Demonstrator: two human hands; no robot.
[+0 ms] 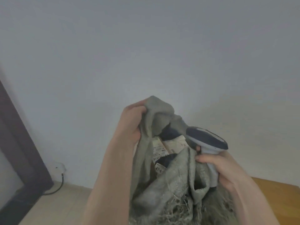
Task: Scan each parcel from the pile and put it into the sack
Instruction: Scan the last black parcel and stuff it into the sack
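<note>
Two hands (pixel 129 122) (pixel 222 166) on coarse frayed woven sack (pixel 177 177), right around smooth scanner (pixel 207 142).

The sack (pixel 170 184) ran off the bottom edge, so its base and whatever it stood on were out of sight. Its folds covered most of the parcels (pixel 164 148) inside; only strips of label showed, the print too blurred to read, and their number could not be told. The left hand (pixel 131 124) had its fingertips buried in the cloth. The scanner (pixel 209 140) had its grip wrapped by the right hand (pixel 225 169), its window facing away. The wooden table (pixel 279 190) was cut by the right edge.
</note>
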